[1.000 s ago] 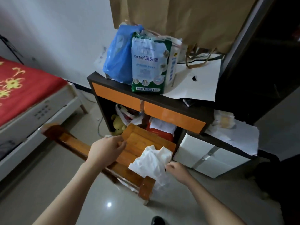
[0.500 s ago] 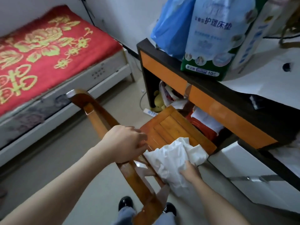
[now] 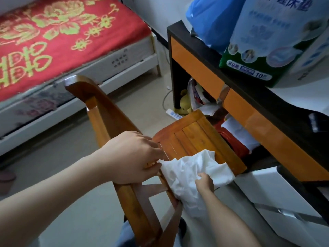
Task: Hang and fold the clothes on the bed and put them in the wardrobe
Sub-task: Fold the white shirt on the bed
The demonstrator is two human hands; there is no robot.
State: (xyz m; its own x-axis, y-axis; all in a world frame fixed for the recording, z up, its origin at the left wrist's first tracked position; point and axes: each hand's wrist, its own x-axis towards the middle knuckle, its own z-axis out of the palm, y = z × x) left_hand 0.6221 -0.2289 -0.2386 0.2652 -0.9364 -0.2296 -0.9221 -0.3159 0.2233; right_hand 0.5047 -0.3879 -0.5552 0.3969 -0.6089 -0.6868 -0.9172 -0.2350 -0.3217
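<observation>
My left hand (image 3: 131,157), which a second earlier had lain on the chair's woodwork, had shifted across to the white garment (image 3: 185,170). Its fingers were curled and, as far as I could judge, pinching the cloth's near left edge. My right hand (image 3: 204,182) had worked up from the hanging lower hem and was now sunk into the middle of the bundle, fingers closed around a fistful of fabric.

The garment itself lay crumpled on the near corner of the wooden chair (image 3: 192,136), part of it spilling over the seat's edge toward the floor; I could not tell what kind of garment it was. The chair stood pushed partly under the desk (image 3: 195,66), whose orange drawer fronts carried a blue plastic bag (image 3: 213,18) and a pack of nursing pads (image 3: 267,41). The bed (image 3: 53,38), under its red floral cover, stood well apart on the left. No wardrobe was in view.

With both hands now on the cloth instead of one, I judged the garment ready to be lifted off the chair and shaken open. Folding or hanging had not yet begun.
</observation>
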